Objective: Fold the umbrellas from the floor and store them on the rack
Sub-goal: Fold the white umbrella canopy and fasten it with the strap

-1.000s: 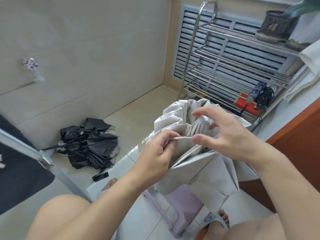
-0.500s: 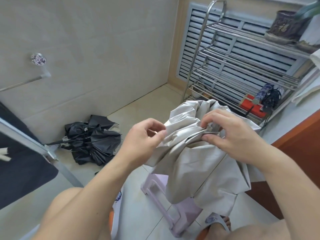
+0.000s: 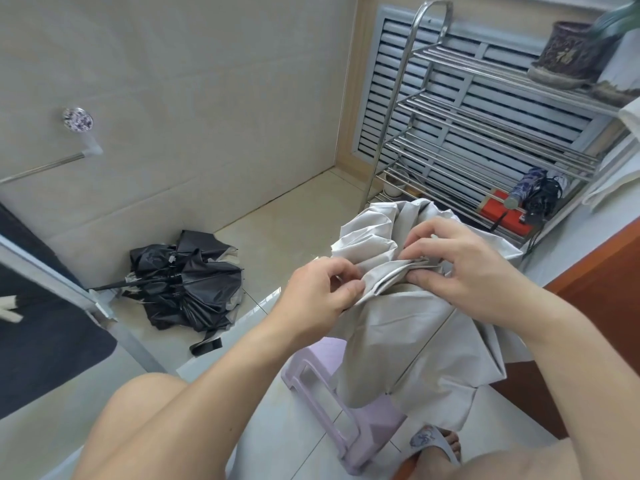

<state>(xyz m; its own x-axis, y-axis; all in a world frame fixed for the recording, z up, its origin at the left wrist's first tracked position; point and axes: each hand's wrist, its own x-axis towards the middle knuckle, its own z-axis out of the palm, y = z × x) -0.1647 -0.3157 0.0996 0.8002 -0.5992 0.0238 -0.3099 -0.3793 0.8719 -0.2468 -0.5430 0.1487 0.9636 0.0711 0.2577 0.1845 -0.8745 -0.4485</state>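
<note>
A grey umbrella (image 3: 412, 327) with loose, crumpled canopy hangs in front of me, over my lap. My left hand (image 3: 322, 289) pinches a folded edge of its fabric between thumb and fingers. My right hand (image 3: 457, 265) grips the gathered pleats close by, fingers curled over them. A black umbrella (image 3: 187, 285) lies collapsed and untidy on the floor by the left wall. The steel rack (image 3: 485, 109) stands at the back right, and a folded blue patterned umbrella (image 3: 526, 187) lies on its lower shelf.
A lilac plastic stool (image 3: 332, 393) stands under the grey umbrella. A red box (image 3: 502, 213) and black cord sit on the rack's lower shelf, a dark plant pot (image 3: 564, 53) on top. A metal frame with dark cloth (image 3: 41, 327) stands left. A wooden cabinet (image 3: 602, 278) borders the right.
My left hand let go, then came back to the fabric and pinches a fold. My right hand closed down onto the gathered pleats. The view shifted slightly right.
</note>
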